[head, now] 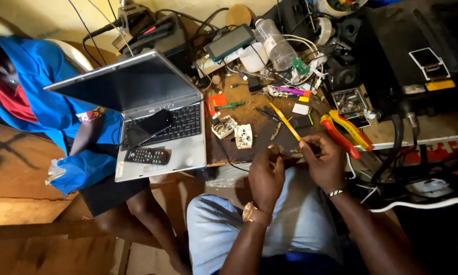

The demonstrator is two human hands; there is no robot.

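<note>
A yellow-handled tool [285, 122] was pinched in the right hand [325, 163], slanting up over the table [249, 114]. The left hand [265, 175] was curled shut just beside it, on something too small and hidden to identify. Red-and-yellow pliers [343, 133] lay nearby; farther left stood an open laptop [147, 109], a remote [147, 156] on it.

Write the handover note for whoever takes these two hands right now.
Left hand: closed on a small part, too small to identify, at the edge of the cluttered wooden bench.
Right hand: grips a thin yellow-handled tool, tip pointing away.
Red-and-yellow pliers lie beside the right hand; a white socket plate lies ahead of the left.
Done and left: cannot be told.
</note>
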